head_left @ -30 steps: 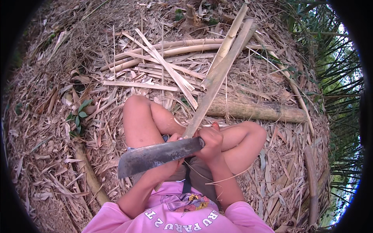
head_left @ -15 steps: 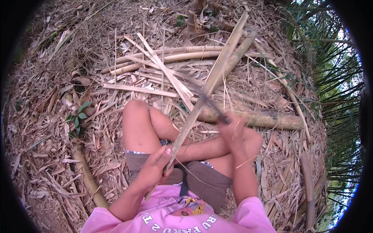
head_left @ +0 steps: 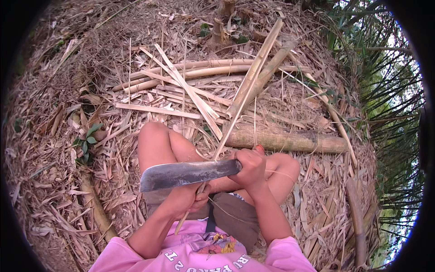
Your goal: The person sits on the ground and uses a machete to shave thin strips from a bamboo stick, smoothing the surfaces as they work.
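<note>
My right hand [head_left: 250, 168] is closed around the handle of a machete [head_left: 188, 175]. Its broad, dark blade lies crosswise over my lap, with the tip toward the left. Below the blade, my left hand [head_left: 188, 199] grips the near end of a long, narrow bamboo strip [head_left: 225, 141]. The strip slants up and away to the right, passing behind the blade. At its far part it overlaps a wider split bamboo piece [head_left: 252, 84], and I cannot tell whether the two are joined. The blade hides part of my left hand's fingers.
A thick bamboo pole [head_left: 294, 139] lies across the ground beyond my right knee, with another pole [head_left: 274, 65] leaning over it. Several split strips [head_left: 186, 84] are piled ahead. A curved pole [head_left: 97, 206] lies at left, near a small green plant [head_left: 86, 141]. Dry leaves cover the ground.
The machete has moved from the middle of the strip back toward me, and its blade has swung round to point left. The strip now shows narrower beside the wider piece.
</note>
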### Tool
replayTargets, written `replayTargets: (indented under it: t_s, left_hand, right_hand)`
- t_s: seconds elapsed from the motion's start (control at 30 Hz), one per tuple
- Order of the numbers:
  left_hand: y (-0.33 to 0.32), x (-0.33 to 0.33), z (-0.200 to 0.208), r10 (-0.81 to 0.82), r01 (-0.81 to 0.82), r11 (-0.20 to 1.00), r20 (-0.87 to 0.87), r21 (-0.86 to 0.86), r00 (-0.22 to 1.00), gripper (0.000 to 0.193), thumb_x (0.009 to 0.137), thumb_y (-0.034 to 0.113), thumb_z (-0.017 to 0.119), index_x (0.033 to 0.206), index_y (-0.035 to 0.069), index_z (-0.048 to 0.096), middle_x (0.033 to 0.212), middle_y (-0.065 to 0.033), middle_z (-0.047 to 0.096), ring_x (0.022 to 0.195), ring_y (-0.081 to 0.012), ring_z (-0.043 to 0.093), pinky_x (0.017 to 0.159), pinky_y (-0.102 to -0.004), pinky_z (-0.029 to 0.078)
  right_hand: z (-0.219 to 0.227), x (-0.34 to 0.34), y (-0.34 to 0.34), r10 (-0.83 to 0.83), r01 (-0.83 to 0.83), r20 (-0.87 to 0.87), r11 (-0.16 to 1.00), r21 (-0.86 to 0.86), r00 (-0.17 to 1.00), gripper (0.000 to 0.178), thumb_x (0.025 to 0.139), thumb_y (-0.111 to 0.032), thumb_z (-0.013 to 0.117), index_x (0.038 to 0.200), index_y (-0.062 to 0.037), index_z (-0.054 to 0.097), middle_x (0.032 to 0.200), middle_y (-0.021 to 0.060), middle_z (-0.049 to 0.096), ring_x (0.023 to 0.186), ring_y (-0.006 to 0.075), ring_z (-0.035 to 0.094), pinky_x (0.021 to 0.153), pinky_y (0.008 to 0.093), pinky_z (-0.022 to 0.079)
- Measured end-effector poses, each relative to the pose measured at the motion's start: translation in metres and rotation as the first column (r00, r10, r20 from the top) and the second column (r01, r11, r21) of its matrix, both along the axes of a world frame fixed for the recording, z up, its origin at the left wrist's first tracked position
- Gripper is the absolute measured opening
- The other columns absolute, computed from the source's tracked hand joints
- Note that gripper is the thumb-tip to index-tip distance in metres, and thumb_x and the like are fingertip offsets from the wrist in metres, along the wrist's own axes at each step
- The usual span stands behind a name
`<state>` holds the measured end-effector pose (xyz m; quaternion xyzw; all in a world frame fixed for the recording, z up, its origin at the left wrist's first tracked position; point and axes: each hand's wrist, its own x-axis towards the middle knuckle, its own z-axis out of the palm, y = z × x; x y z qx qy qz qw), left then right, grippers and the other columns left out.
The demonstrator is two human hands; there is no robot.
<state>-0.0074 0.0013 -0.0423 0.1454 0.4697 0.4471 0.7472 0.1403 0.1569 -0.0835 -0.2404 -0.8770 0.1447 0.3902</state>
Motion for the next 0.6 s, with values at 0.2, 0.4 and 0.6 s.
replayTargets:
  t_s: [0.2, 0.4, 0.6]
  left_hand:
    - [0.000, 0.000, 0.007, 0.077, -0.076, 0.992, 0.012, -0.099, 0.997, 0.044, 0.106, 0.043, 0.035, 0.075, 0.012, 0.042, 0.052, 0.0036, 0.032, 0.039, -0.0063, 0.023, 0.036, -0.0238, 0.016]
    - [-0.039, -0.022, 0.009, 0.127, -0.112, 0.989, 0.166, -0.097, 0.978, 0.034, 0.107, 0.043, 0.033, 0.091, 0.014, 0.043, 0.052, 0.0039, 0.033, 0.035, -0.0054, 0.024, 0.029, -0.0210, 0.017]
    - [-0.003, -0.013, -0.026, 0.024, 0.012, 0.993, 0.301, -0.117, 0.953, 0.040, 0.105, 0.050, 0.033, 0.089, 0.015, 0.043, 0.050, 0.0035, 0.033, 0.034, -0.0064, 0.025, 0.028, -0.0224, 0.019]
  right_hand:
    - [-0.005, 0.007, 0.022, -0.060, 0.058, 0.016, 0.995, 0.083, 0.998, 0.021, 0.073, -0.011, 0.070, 0.059, -0.0089, 0.054, 0.056, 0.0091, 0.055, 0.051, 0.0281, 0.058, 0.054, 0.0387, 0.043]
    - [-0.003, 0.055, 0.088, -0.528, 0.643, 0.424, 0.742, -0.190, 0.735, 0.015, 0.075, -0.022, 0.069, 0.078, -0.0082, 0.072, 0.069, 0.0141, 0.067, 0.064, 0.0336, 0.066, 0.062, 0.0477, 0.051]
    - [-0.027, 0.045, 0.042, -0.265, 0.287, 0.362, 0.958, -0.005, 0.893, 0.012, 0.068, -0.023, 0.071, 0.077, -0.0152, 0.073, 0.071, 0.0097, 0.070, 0.067, 0.0297, 0.069, 0.062, 0.0417, 0.050]
